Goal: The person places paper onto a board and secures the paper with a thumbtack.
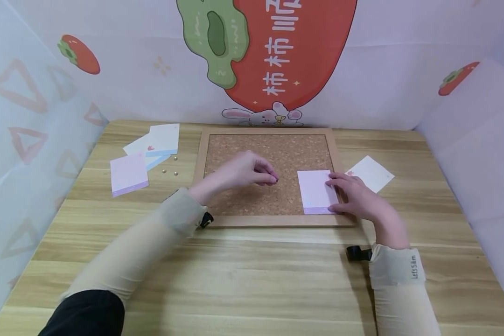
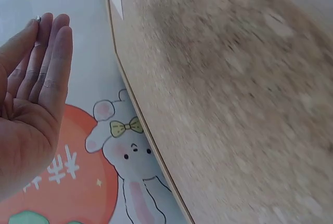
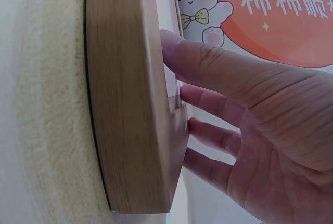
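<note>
Nearest us is black cloth [image 1: 86, 315] round the left arm, with a pale sleeve [image 1: 138, 247] beyond it. We hold our left hand [image 1: 249, 169] above the corkboard [image 1: 235, 147], thumb and forefinger pinching a tiny tack-like piece [image 2: 38, 20], the other fingers fairly straight. Inside the board's wooden frame [image 1: 273, 222], a pink note [image 1: 315, 189] with a lilac strip lies on the cork, close along the right border. Our right hand [image 1: 357, 198] touches that edge, thumb and fingers parted, slightly bent and resting on the note. Left of the board we see white notes [image 1: 165, 135] with blue strips, another pink note [image 1: 129, 172] and three small shiny tacks [image 1: 176, 173]. One white card [image 1: 371, 173] lies on the table [image 1: 252, 280] at right.
</note>
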`<action>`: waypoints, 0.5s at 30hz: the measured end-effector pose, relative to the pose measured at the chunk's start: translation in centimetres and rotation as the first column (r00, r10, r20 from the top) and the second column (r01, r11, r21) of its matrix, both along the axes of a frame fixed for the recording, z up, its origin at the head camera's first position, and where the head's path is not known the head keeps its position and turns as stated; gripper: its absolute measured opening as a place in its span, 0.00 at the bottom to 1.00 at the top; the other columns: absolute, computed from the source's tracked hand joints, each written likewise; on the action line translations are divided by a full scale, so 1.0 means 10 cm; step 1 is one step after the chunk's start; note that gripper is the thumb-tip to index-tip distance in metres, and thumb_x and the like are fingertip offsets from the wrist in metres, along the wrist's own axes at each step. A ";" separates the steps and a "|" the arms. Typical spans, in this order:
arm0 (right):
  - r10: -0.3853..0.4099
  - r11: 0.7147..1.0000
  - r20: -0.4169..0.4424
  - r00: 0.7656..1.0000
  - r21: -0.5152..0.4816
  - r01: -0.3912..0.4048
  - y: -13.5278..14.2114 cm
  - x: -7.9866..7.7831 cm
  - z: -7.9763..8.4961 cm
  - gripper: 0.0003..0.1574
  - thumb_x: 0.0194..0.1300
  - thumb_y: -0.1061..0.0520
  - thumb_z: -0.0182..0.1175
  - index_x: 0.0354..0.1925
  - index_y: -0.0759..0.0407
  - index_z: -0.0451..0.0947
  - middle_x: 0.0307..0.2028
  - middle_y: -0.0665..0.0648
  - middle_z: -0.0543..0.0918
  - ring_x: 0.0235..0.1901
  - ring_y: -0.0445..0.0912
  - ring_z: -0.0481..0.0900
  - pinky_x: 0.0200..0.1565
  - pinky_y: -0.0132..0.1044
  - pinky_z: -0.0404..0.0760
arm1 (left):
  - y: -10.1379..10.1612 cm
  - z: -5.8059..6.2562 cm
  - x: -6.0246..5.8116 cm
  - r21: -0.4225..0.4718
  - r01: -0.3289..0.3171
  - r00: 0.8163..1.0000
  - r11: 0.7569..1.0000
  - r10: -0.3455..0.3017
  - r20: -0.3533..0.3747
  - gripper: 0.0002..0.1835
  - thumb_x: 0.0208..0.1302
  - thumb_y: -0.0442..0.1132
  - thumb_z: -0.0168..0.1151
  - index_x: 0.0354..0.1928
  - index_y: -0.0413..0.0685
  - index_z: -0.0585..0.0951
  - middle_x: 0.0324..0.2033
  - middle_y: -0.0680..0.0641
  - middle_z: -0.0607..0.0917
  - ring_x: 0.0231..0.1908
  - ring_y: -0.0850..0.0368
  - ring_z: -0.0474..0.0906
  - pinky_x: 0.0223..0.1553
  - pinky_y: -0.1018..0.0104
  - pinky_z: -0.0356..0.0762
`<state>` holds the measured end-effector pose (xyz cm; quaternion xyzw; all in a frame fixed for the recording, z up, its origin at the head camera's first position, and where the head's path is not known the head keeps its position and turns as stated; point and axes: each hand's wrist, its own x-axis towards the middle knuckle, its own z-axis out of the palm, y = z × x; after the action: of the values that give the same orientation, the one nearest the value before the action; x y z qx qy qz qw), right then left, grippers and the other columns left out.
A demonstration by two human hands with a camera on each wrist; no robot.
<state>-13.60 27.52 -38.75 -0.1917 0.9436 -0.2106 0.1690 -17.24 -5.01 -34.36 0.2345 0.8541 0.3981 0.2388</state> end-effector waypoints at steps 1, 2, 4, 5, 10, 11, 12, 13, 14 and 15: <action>0.001 1.000 0.000 1.000 -0.001 -0.001 0.00 0.00 -0.01 0.41 0.60 0.55 0.71 0.67 0.67 0.69 0.74 0.68 0.60 0.72 0.68 0.55 0.72 0.65 0.54 | 0.03 0.00 0.00 0.004 0.005 1.000 1.000 -0.005 -0.003 0.08 0.67 0.42 0.67 0.42 0.49 0.88 0.35 0.51 0.90 0.41 0.51 0.87 0.45 0.61 0.85; 0.003 1.000 -0.001 1.000 -0.003 -0.003 0.00 0.00 -0.01 0.41 0.60 0.55 0.71 0.67 0.67 0.69 0.74 0.68 0.60 0.72 0.68 0.55 0.72 0.65 0.54 | 0.06 -0.01 0.00 0.008 0.007 1.000 1.000 -0.007 -0.002 0.07 0.67 0.42 0.67 0.42 0.49 0.88 0.35 0.51 0.90 0.41 0.50 0.87 0.45 0.62 0.85; 0.009 1.000 -0.009 1.000 -0.005 -0.009 0.00 0.00 -0.02 0.41 0.60 0.55 0.71 0.67 0.68 0.69 0.74 0.69 0.61 0.71 0.68 0.56 0.72 0.65 0.54 | 0.12 -0.02 0.00 0.011 0.017 1.000 1.000 -0.017 -0.003 0.08 0.66 0.41 0.67 0.43 0.49 0.88 0.35 0.50 0.91 0.41 0.50 0.87 0.45 0.63 0.85; 0.011 1.000 -0.013 1.000 -0.004 -0.011 0.00 0.00 -0.02 0.41 0.60 0.55 0.71 0.67 0.68 0.69 0.74 0.69 0.61 0.71 0.68 0.56 0.72 0.65 0.55 | 0.15 -0.02 -0.01 0.015 0.024 1.000 1.000 -0.024 -0.005 0.08 0.66 0.41 0.67 0.43 0.48 0.88 0.35 0.50 0.91 0.41 0.51 0.87 0.44 0.65 0.85; 0.012 1.000 -0.024 1.000 0.005 -0.012 0.00 0.00 -0.01 0.41 0.60 0.55 0.71 0.66 0.68 0.69 0.73 0.69 0.61 0.71 0.69 0.57 0.72 0.64 0.55 | 0.30 -0.05 -0.04 -0.005 0.043 0.999 0.999 -0.043 -0.024 0.07 0.67 0.42 0.67 0.43 0.50 0.88 0.37 0.49 0.91 0.39 0.56 0.87 0.42 0.68 0.83; 0.010 1.000 -0.023 1.000 0.007 -0.010 0.00 0.00 -0.01 0.41 0.60 0.55 0.71 0.66 0.68 0.69 0.74 0.69 0.61 0.71 0.69 0.56 0.72 0.64 0.55 | 0.33 -0.06 -0.05 -0.003 0.045 0.999 0.999 -0.045 -0.025 0.07 0.66 0.42 0.67 0.43 0.50 0.88 0.37 0.49 0.91 0.40 0.56 0.87 0.42 0.68 0.83; 0.008 1.000 -0.023 1.000 0.007 -0.008 -0.01 0.00 -0.01 0.41 0.60 0.55 0.71 0.66 0.68 0.69 0.74 0.69 0.61 0.71 0.69 0.56 0.72 0.64 0.55 | 0.35 -0.07 -0.05 -0.005 0.048 0.999 0.999 -0.048 -0.025 0.07 0.66 0.42 0.67 0.43 0.50 0.88 0.38 0.48 0.91 0.39 0.56 0.87 0.41 0.68 0.83; 0.006 1.000 -0.023 1.000 0.007 -0.006 -0.01 0.00 0.00 0.41 0.60 0.55 0.71 0.66 0.68 0.69 0.74 0.69 0.61 0.71 0.69 0.56 0.72 0.64 0.55 | 0.37 -0.07 -0.05 -0.005 0.051 0.998 0.999 -0.051 -0.024 0.07 0.66 0.41 0.67 0.43 0.50 0.88 0.38 0.47 0.91 0.40 0.55 0.86 0.41 0.68 0.83; 0.006 1.000 -0.022 1.000 0.007 -0.006 -0.01 0.00 0.00 0.41 0.60 0.55 0.71 0.66 0.68 0.69 0.74 0.68 0.61 0.71 0.69 0.56 0.72 0.64 0.55 | 0.39 -0.08 -0.05 -0.005 0.055 0.998 0.998 -0.056 -0.023 0.07 0.66 0.41 0.67 0.43 0.49 0.88 0.38 0.47 0.91 0.40 0.53 0.86 0.41 0.68 0.83; 0.006 1.000 -0.021 1.000 0.008 -0.006 -0.01 0.00 0.00 0.41 0.60 0.55 0.71 0.66 0.68 0.69 0.74 0.68 0.61 0.71 0.69 0.56 0.72 0.64 0.55 | 0.42 -0.08 -0.05 -0.010 0.058 0.998 0.998 -0.059 -0.027 0.07 0.66 0.41 0.67 0.42 0.49 0.88 0.37 0.47 0.91 0.40 0.53 0.86 0.41 0.68 0.82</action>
<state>-13.55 27.44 -38.78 -0.1961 0.9455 -0.2044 0.1607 -17.79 -0.86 -35.20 0.2637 0.8518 0.3839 0.2399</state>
